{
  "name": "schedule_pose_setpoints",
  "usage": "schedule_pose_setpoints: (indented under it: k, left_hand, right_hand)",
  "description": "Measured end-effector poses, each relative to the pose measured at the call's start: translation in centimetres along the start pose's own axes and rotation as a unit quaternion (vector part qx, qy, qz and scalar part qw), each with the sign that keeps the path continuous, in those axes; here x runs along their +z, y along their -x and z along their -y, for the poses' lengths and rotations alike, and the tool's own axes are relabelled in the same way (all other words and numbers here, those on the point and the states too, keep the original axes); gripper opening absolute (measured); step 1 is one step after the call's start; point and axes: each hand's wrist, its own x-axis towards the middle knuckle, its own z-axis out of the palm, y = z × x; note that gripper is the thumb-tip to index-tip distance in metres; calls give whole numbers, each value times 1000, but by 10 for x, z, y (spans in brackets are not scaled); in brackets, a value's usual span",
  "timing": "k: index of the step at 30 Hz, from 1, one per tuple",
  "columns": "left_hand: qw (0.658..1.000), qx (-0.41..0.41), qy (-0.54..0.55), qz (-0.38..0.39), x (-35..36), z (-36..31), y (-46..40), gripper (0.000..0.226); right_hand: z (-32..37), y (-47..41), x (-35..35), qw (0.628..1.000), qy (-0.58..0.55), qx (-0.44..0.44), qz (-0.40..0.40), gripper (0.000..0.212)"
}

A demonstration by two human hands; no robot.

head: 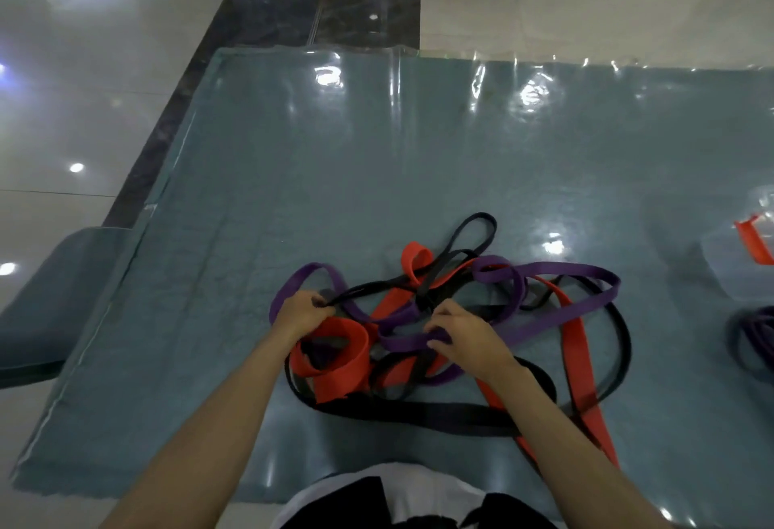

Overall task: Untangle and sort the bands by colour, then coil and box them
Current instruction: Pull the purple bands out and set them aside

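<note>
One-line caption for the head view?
Both hands grip purple strands in a red, purple, black band tangle.

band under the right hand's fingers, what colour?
Purple. The right hand pinches a purple band in the tangle; the head view shows it best.

No legible text, label or number on anything here.

Mat [377, 151] open beyond tangled bands [439, 319]; clear box [741, 260] (right edge) blocks.
</note>
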Motion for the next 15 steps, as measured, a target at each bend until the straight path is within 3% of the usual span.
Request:
schedule_pose_setpoints:
  k: [2,5,8,11,15]
  left_hand:
    - [1000,3,3,12,-5,-2,-4,22]
    - [997,12,74,-34,-13,-8,-3,23]
    - [976,35,203,-78,-20,-12,7,20]
    - [954,78,277,-82,-26,-15,22,14]
    - [949,108,287,-68,-24,-24,39,13]
  right_hand:
    - [-1,-4,-1,1000,-20,10,-13,20]
    - [-6,-5,-2,996,-32,24,-75,16]
    - [-18,-4,-2,980,-78,108,-150,17]
    - [-30,-2,-7,964,-105,195,-148,18]
    - [-24,-5,-9,966,-60,118,-220,19]
